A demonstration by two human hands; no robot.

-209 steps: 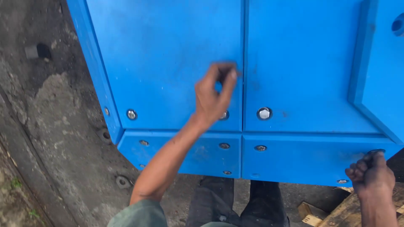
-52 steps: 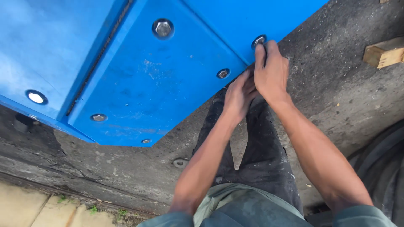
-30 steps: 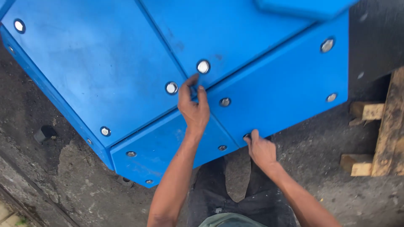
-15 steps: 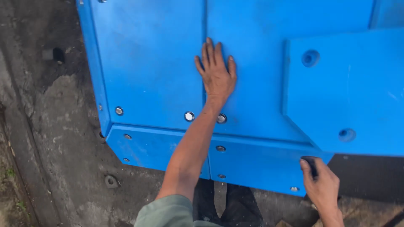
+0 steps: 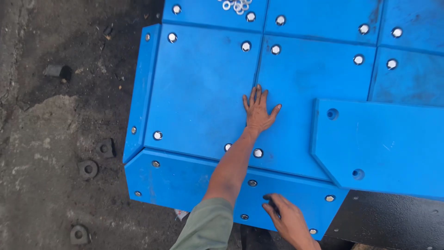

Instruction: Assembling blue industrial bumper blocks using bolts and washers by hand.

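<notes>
Left hand (image 5: 257,112) flat and open, fingers spread, palm down on large blue panel (image 5: 208,88), straddling the seam (image 5: 257,83) between two flat sections. Forearm runs back down over the sloped lower panel (image 5: 185,183); green sleeve (image 5: 206,229) at frame bottom.

Right hand (image 5: 289,217) low on the sloped lower panel, near its bottom edge, fingers curled around something small and dark (image 5: 273,206); too hidden to tell what. Bolt heads (image 5: 329,198) just beside it, another (image 5: 313,231) at the bottom edge.

Edges: panel's left side chamfered (image 5: 138,92), corner cut at lower left (image 5: 132,166). Raised loose blue plate (image 5: 384,148) lies right of left hand, overlapping the main panels, two open holes (image 5: 332,113) in it. Free flat surface left of the hand out to the chamfer. Black sheet (image 5: 393,222) below the raised plate at lower right.

No container; small heap of silver washers (image 5: 233,5) loose on the panel at top edge, well apart from both hands.

Panel look: saturated blue, matte, scuffed, silver bolt heads (image 5: 245,46) set in recesses along seams and borders.

Ground at left: dark, dirty concrete (image 5: 51,115), square metal plates (image 5: 88,169) scattered, one block (image 5: 58,71) further up.
</notes>
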